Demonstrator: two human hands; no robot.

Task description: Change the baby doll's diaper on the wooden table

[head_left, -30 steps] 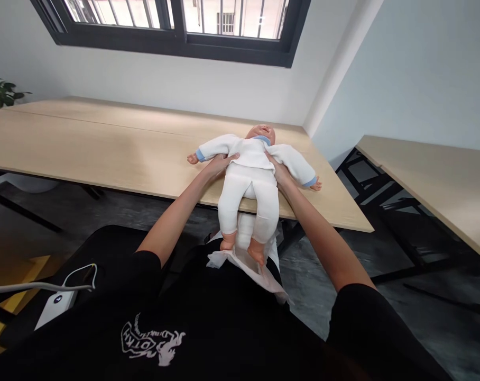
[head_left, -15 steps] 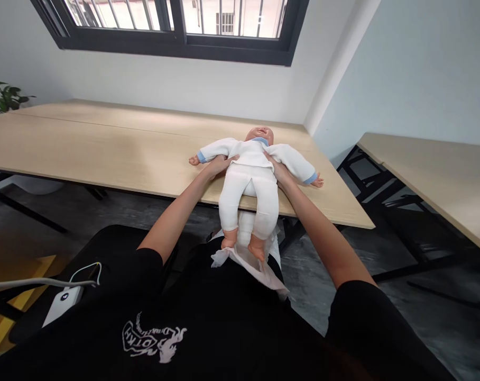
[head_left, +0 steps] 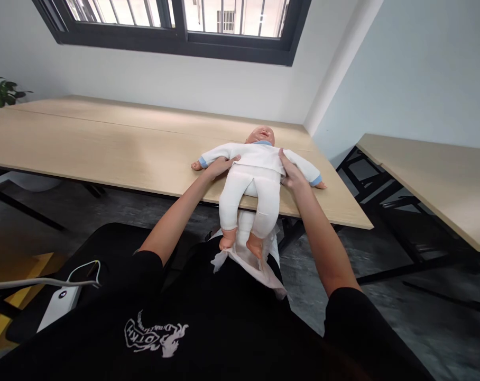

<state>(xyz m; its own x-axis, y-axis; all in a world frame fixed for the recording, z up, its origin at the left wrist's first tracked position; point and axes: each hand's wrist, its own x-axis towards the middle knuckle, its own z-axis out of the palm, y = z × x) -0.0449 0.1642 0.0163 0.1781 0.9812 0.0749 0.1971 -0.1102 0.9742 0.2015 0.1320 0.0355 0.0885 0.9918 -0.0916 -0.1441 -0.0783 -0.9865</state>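
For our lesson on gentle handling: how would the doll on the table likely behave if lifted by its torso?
Its legs hang bent over the table edge, so the limbs would probably dangle limply. The doll lies flat with arms spread, so it seems unlikely to roll. Its soft suit may slip a little.

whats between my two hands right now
The doll fills the gap with its white-clad torso, left hand touching one side, right hand the other; the head view shows it.
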